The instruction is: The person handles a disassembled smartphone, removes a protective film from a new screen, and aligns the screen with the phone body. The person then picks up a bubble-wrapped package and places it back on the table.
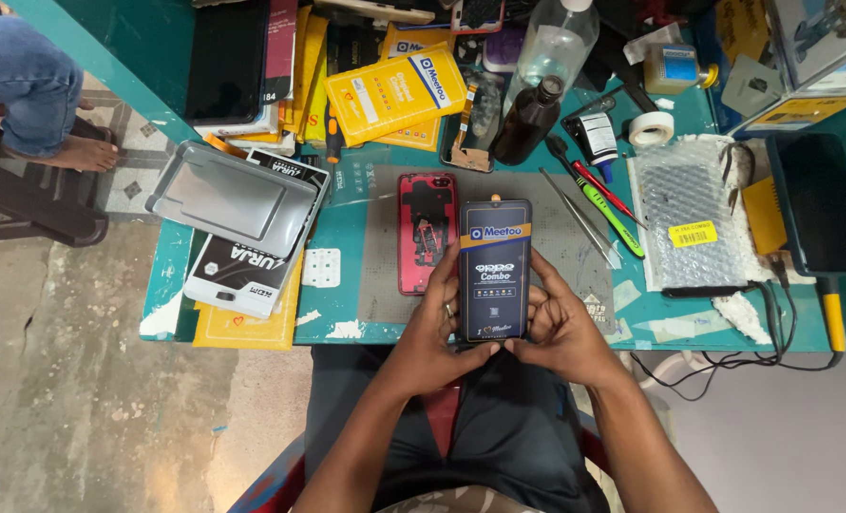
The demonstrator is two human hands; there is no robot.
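Both of my hands hold a dark phone display panel (pixel 495 268) with a printed film on its face, upright over the table's near edge. My left hand (pixel 434 332) grips its left side and bottom. On the other side, my right hand (pixel 560 328) grips the right edge, with both thumbs meeting at the lower edge. A red phone back housing (pixel 425 231) lies on the grey work mat (pixel 556 237) just left of the panel.
On the teal table (pixel 342 223) lie tweezers (pixel 579 220), a green-handled tool (pixel 616 220), a brown bottle (pixel 527 122), a clear bottle (pixel 556 43), tape roll (pixel 651 128), bubble wrap (pixel 686 223), yellow packets (pixel 394 95) and a grey tray (pixel 235 198). Another person's foot (pixel 85 152) is far left.
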